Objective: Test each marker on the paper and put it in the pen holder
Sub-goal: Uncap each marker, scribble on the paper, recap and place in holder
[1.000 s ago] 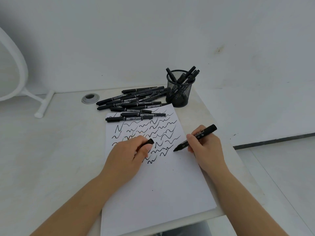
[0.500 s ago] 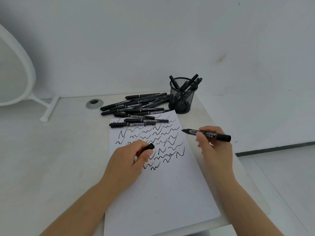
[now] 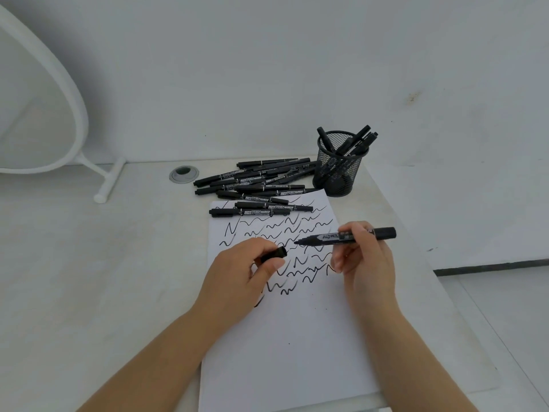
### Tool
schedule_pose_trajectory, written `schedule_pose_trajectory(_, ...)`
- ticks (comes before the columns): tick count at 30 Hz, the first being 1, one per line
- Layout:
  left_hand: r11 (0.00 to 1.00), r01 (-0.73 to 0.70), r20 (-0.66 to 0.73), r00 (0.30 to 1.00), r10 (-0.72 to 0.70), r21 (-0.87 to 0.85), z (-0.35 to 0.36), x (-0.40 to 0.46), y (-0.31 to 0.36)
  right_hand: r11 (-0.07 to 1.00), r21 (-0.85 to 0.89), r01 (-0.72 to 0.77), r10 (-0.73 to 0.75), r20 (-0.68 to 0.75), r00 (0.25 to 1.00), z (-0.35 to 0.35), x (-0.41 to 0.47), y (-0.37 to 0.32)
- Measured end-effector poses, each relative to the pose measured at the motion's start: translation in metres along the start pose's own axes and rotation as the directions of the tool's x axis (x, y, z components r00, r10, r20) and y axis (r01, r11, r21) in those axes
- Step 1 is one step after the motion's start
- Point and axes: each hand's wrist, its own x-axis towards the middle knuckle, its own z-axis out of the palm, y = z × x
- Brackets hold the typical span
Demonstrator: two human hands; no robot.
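Note:
A white sheet of paper (image 3: 297, 346) lies on the table, its upper half covered in black squiggles. My right hand (image 3: 364, 263) holds an uncapped black marker (image 3: 329, 237) level above the sheet, tip pointing left. My left hand (image 3: 237, 278) rests on the paper and pinches the marker's black cap (image 3: 274, 253), whose open end faces the tip a short gap away. A pile of several black markers (image 3: 258, 185) lies at the paper's far edge. The black mesh pen holder (image 3: 338, 168) stands at the far right with several markers inside.
A round grey cable grommet (image 3: 184, 173) is set in the table left of the pile. A white stand with a curved frame (image 3: 104, 179) occupies the far left. The table's right edge (image 3: 416, 251) runs close to my right hand, with floor beyond it.
My right hand lifted the marker off the paper, turned it level and brought its tip leftward toward the cap in my left hand. One fresh squiggle sits on the sheet.

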Motion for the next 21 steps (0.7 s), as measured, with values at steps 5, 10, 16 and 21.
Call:
schedule_pose_trajectory(5,1.000,-0.019,0.007,1.000,0.019,0.007,-0.0006,0.0001,0.0014,0.999,-0.049,-0.013,0.016,0.050,0.999,0.0003,-0.0015,0.0023)
schedule_pose_trajectory(10,0.999,-0.030,0.025,0.999,0.030,0.024,0.0000,-0.0006,0.0030,0.990,-0.136,0.036,-0.022,0.102,0.994,0.0031,-0.0051,0.0035)
schedule_pose_trajectory(16,0.999,-0.034,0.017,0.999,0.033,0.037,-0.0004,-0.0006,0.0038,0.983,-0.181,0.041,-0.015,0.146,0.989,0.0039,-0.0065,0.0022)
schedule_pose_trajectory(21,0.998,-0.049,0.029,0.998,0.048,0.050,0.0001,-0.0009,0.0058,0.970,-0.238,0.055,-0.012,0.177,0.984,0.0058,-0.0080,0.0016)
